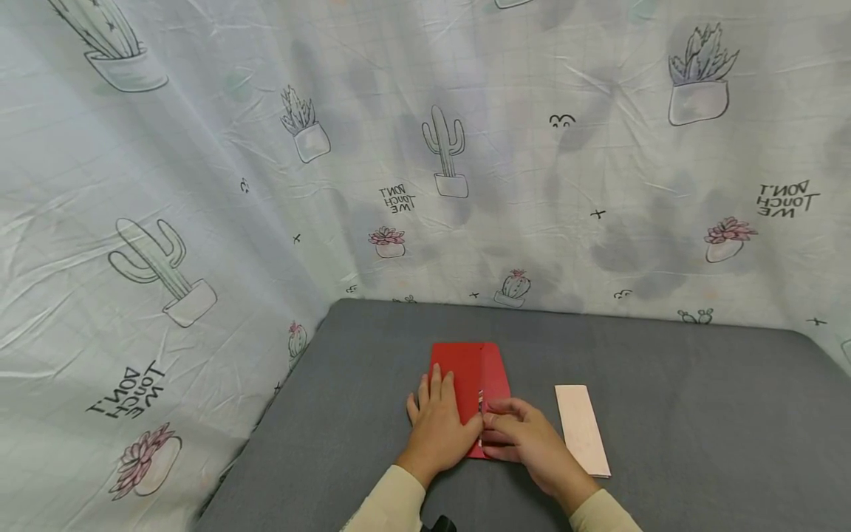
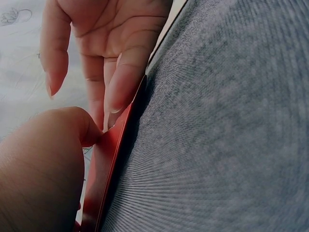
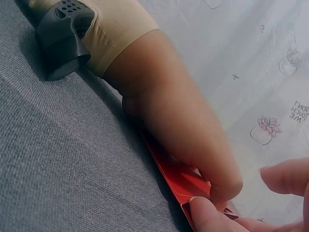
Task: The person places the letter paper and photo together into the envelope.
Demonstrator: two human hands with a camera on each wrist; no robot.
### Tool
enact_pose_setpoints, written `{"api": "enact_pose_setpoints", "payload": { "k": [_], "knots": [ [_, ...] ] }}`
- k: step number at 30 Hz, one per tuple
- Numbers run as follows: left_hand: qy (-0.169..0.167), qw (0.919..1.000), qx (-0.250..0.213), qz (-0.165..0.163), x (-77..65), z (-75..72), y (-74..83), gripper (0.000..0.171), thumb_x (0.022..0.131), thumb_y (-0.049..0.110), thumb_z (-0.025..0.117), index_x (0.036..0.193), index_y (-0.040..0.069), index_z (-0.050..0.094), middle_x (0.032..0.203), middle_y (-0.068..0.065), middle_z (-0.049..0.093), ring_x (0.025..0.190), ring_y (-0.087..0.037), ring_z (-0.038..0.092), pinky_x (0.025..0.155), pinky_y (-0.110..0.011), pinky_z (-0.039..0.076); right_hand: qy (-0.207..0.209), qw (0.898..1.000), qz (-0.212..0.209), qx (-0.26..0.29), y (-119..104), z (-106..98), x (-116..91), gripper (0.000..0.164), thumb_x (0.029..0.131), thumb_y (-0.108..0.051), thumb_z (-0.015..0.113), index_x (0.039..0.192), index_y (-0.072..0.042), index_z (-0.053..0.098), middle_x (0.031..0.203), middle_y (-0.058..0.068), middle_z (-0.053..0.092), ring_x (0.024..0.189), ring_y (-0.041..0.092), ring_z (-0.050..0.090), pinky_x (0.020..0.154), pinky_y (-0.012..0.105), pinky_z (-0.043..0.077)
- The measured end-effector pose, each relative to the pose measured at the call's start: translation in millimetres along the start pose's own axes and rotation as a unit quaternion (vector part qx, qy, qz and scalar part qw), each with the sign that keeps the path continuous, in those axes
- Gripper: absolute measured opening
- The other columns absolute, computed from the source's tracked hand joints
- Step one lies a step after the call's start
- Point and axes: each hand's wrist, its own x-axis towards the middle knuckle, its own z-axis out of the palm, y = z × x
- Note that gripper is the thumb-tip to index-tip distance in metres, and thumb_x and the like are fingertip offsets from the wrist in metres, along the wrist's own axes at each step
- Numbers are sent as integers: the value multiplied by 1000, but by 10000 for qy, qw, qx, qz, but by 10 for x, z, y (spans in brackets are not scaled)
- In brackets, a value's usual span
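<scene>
A red envelope (image 1: 459, 362) lies on the grey table, its flap (image 1: 495, 373) spread out to the right. My left hand (image 1: 435, 430) rests flat on the envelope's body with fingers stretched away from me and the thumb near the opening. At the flap side, my right hand (image 1: 535, 447) pinches the near part of the envelope between thumb and fingers. A narrow patterned strip (image 1: 480, 399) shows along the opening; what it is cannot be made out. In the left wrist view the right thumb (image 2: 126, 87) meets the red edge, partly hiding the fingers behind.
A folded pale pink paper (image 1: 582, 428) lies on the grey table (image 1: 705, 421), to the right of my right hand. Behind and to the left hangs a white curtain (image 1: 532, 185) printed with potted cacti. A dark camera mount (image 3: 65, 43) sits on the left wrist.
</scene>
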Motion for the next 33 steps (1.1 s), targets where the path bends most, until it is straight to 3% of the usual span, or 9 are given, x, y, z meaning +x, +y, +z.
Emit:
{"api": "enact_pose_setpoints", "payload": {
  "k": [10, 14, 25, 33],
  "knots": [
    [-47, 10000, 25, 4, 6, -17, -2, 88, 94, 42, 70, 163, -5, 40, 175, -25, 24, 157, -52, 19, 116, -80, 9, -256, 9987, 95, 420, 9, 0, 13, 61, 111, -17, 60, 152, 16, 29, 139, 27, 55, 112, 31, 72, 94, 46, 60],
    [100, 9999, -74, 114, 3, -2, -9, 88, 94, 43, 70, 161, -6, 41, 173, -27, 26, 156, -54, 20, 114, -82, 8, -306, 9981, 80, 533, 3, -3, 16, 64, 110, -17, 61, 153, 15, 26, 139, 27, 52, 111, 30, 71, 95, 44, 60],
    [-119, 9999, -2, -53, 6, -66, 27, 88, 92, 41, 66, 163, -5, 40, 175, -25, 23, 158, -52, 18, 116, -79, 9, -412, 9957, 124, 815, -3, -3, 12, 73, 108, -20, 63, 158, 11, 20, 137, 20, 57, 113, 29, 69, 98, 43, 58],
    [-55, 10000, -76, -22, -2, -36, 12, 88, 92, 42, 65, 162, -6, 41, 174, -26, 25, 156, -53, 18, 114, -82, 7, -216, 9994, 77, 245, -24, -111, -3, 63, 111, -23, 63, 152, 16, 35, 129, 21, 68, 113, 32, 73, 94, 41, 60]
  ]
}}
